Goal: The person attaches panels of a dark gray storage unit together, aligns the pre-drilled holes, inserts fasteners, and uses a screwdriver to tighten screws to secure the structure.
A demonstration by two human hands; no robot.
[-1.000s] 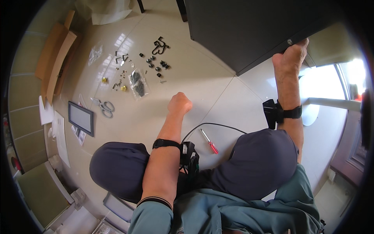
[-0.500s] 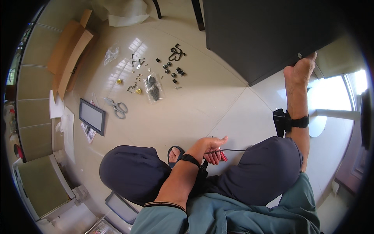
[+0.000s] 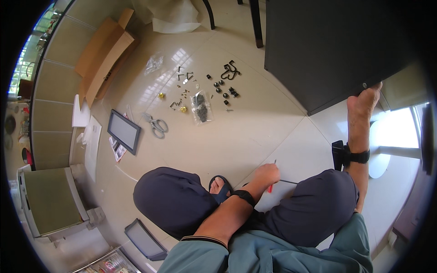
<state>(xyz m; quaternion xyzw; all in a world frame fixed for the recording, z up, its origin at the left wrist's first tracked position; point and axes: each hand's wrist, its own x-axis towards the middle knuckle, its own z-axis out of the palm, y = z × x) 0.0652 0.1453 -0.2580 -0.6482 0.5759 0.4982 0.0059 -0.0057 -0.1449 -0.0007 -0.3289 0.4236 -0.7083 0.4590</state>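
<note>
My left hand (image 3: 267, 176) is closed in a fist between my knees. It holds a screwdriver whose red handle (image 3: 270, 188) shows under the fist, with a thin shaft tip above it. A thin black rod (image 3: 288, 182) sticks out of the same fist toward my right knee; its kind I cannot make out. My right arm is stretched far forward, and my right hand (image 3: 363, 103) grips the near edge of a large dark grey panel (image 3: 323, 54). Those fingers are partly hidden by the panel. A small silver fitting (image 3: 364, 85) sits at that edge, beside the hand.
Black hooks (image 3: 231, 70), black round knobs (image 3: 218, 85), small metal brackets and a bag of dark parts (image 3: 200, 108) lie on the tiles. Left of them are grey scissors (image 3: 157, 126), a framed mesh panel (image 3: 124, 131) and an open cardboard box (image 3: 102, 59). A white round-based stand (image 3: 380, 169) is at right.
My left hand has turned and closed from a looser, thumb-out grip into a fist around the screwdriver. The whole view has shifted slightly; my right hand stays at the panel edge.
</note>
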